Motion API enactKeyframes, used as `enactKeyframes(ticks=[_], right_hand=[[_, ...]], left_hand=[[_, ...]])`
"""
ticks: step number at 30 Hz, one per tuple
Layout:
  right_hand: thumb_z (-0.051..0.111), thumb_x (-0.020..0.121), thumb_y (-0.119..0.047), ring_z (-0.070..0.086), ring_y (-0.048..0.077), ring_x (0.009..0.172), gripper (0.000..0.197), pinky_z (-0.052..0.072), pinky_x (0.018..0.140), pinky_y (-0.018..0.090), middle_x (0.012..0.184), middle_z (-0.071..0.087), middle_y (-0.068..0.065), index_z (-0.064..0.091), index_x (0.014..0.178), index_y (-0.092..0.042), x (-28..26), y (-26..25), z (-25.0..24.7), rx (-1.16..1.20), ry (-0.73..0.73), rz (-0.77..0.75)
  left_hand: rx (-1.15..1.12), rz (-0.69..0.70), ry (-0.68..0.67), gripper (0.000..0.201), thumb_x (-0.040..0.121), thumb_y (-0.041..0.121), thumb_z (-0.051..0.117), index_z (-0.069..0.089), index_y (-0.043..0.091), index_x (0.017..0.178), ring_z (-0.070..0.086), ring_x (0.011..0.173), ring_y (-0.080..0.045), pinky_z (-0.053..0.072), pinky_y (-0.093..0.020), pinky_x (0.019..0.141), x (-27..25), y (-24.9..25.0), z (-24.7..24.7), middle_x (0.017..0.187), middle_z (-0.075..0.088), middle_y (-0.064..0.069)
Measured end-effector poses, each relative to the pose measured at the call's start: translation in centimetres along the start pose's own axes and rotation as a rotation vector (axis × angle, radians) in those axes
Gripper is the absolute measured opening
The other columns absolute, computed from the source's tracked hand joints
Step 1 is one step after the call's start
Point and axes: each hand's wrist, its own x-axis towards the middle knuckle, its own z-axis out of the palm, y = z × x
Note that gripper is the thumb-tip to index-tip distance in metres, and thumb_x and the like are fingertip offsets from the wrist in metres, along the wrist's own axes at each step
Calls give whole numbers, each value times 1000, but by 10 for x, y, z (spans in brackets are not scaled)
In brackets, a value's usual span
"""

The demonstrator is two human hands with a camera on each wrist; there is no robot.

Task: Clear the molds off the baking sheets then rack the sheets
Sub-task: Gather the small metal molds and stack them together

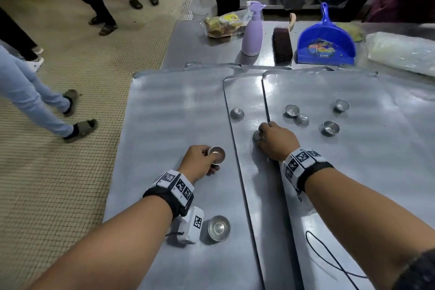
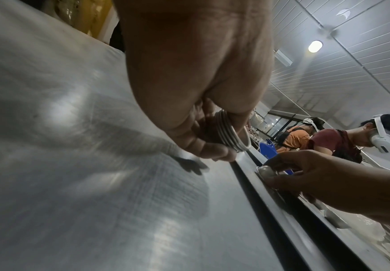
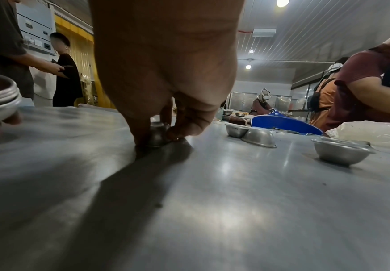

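Observation:
Three steel baking sheets overlap on the table: left (image 1: 164, 125), middle (image 1: 249, 92), right (image 1: 353, 183). My left hand (image 1: 211, 160) holds a nested stack of small metal molds (image 1: 216, 155) just above the left sheet; the stack's rims (image 2: 231, 132) show between thumb and fingers. My right hand (image 1: 261, 134) pinches an upside-down mold (image 3: 157, 135) on the middle sheet. Another inverted mold (image 1: 236, 113) lies further back on the middle sheet. Several loose molds (image 1: 331, 128) are scattered on the right sheet. One upright mold (image 1: 219, 228) sits near my left wrist.
Behind the sheets stand a lilac spray bottle (image 1: 253, 30), a brush (image 1: 282, 45), a blue dustpan (image 1: 326, 42) and a food bag (image 1: 223, 24). A plastic bundle (image 1: 400, 52) lies at the right. A black cable (image 1: 329, 259) crosses the right sheet. People stand at the left and behind the table.

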Motion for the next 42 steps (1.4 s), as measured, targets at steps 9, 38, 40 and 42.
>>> enactKeyframes(ticks=[9,38,40,42], right_hand=[[61,89,-18,61,33,99,27,47,79,36,121,54,9,60,115,-12,-30,-24,14,247,86,-55],[73,83,-33,61,29,99,34,45,78,32,106,61,8,63,109,-13,-51,-28,4,252,34,-28],[74,82,-33,62,28,100,40,50,82,36,109,65,8,61,116,-15,-53,-40,0,310,67,-61],[75,83,-32,64,28,101,46,50,83,35,111,69,7,59,122,-15,-54,-53,-2,368,82,-93]], left_hand=[[-3,15,-2,11,91,2,59,69,-2,93,67,54,-20,48,-29,53,-7,-9,-1,70,68,-16],[-49,0,5,9,90,1,59,68,-1,92,68,60,-25,50,-31,56,-3,-4,0,70,68,-16],[-91,-3,16,9,89,1,60,69,-1,90,68,60,-26,51,-36,63,-2,-3,1,70,67,-16],[-155,-23,20,7,90,2,62,69,1,87,69,60,-25,54,-39,69,-2,-1,2,73,67,-16]])
